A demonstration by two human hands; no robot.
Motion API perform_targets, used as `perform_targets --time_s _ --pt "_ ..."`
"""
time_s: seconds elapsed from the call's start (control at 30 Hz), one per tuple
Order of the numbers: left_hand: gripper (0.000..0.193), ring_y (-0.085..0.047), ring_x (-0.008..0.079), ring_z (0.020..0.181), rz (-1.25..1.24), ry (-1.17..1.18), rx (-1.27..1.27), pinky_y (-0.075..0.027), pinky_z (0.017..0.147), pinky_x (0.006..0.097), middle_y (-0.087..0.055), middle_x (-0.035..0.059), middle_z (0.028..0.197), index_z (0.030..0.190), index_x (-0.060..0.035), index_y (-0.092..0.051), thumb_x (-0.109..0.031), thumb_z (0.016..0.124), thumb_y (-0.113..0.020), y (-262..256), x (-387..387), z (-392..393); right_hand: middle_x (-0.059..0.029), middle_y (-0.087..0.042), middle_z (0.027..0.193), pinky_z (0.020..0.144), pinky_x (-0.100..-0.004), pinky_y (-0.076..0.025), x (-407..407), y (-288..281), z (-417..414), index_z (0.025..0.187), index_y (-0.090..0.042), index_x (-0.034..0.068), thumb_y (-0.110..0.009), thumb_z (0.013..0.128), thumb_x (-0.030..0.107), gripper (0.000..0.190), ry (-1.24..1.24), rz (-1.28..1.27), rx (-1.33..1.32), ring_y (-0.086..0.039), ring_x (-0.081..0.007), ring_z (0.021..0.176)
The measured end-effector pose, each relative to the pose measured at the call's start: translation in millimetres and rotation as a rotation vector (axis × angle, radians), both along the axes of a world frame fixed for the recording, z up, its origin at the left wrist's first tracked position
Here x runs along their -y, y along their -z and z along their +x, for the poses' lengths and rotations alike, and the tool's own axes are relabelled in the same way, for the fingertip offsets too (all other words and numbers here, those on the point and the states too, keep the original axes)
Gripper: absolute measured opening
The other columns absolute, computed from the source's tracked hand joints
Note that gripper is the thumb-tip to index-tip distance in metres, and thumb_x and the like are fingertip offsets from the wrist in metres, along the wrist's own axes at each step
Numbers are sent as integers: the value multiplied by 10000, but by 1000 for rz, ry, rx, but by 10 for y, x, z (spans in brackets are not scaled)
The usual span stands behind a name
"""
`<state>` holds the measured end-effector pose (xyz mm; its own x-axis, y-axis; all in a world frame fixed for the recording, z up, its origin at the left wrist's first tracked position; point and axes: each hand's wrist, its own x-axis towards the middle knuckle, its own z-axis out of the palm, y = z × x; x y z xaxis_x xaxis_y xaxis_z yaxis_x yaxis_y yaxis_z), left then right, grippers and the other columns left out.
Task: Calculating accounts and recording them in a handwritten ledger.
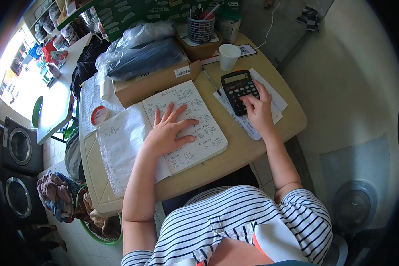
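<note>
My left hand [168, 131] lies flat with spread fingers on the right page of an open spiral notebook [119, 146], which is filled with handwriting. Over a black desktop calculator [236, 91], my right hand [260, 108] has its fingers at the keys and holds nothing. Loose papers [276, 96] lie beneath the calculator. Just left of it rests a pen [211, 80]. A white cup [229, 57] stands beyond the calculator.
On the cream table [286, 119], a cardboard box [156, 83] carries plastic-wrapped dark fabric [146, 60]. Behind stands a pen basket [201, 30]; a round tape roll [99, 115] sits at left. Laundry baskets [101, 229] and front-loading machines [18, 146] are on the left.
</note>
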<state>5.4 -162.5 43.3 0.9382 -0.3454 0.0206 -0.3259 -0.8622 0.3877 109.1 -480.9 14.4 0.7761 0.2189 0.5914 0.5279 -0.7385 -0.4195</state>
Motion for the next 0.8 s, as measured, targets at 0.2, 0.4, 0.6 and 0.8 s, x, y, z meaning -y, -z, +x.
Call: perform_targets --time_s 0.2,0.4,0.6,0.8 --pt "550 -147 396 1543 8 -5 -1 -44 1232 636 -301 83 1642 1346 -361 -635 -543 835 -729 1 -17 -10 -212 -520 1404 1042 -461 -456 163 -93 -23 939 -744 40 -675 961 159 139 -47 415 -209 -511 -375 1303" --pt "595 -145 392 1544 11 5 -5 -45 1232 636 -295 84 1645 1351 -358 -631 -569 806 -745 -1 -17 2 -215 -557 1346 899 -416 -552 319 41 -104 910 -698 -44 -652 968 110 171 42 319 -172 -643 -377 1119" --pt "640 -131 388 1548 19 7 -9 -33 1233 636 -289 87 1647 1359 -349 -622 -590 782 -757 -59 4 -12 -221 -567 1293 811 -376 -566 363 187 -40 863 -646 -63 -649 953 78 167 0 155 -12 -688 -323 961" --pt "661 -112 386 1552 -47 50 -8 -18 1230 643 -289 98 1644 1359 -342 -616 -533 756 -807 -58 13 -14 -208 -526 1314 768 -374 -557 294 151 -98 883 -639 -35 -644 956 69 127 25 232 -38 -652 -249 878"
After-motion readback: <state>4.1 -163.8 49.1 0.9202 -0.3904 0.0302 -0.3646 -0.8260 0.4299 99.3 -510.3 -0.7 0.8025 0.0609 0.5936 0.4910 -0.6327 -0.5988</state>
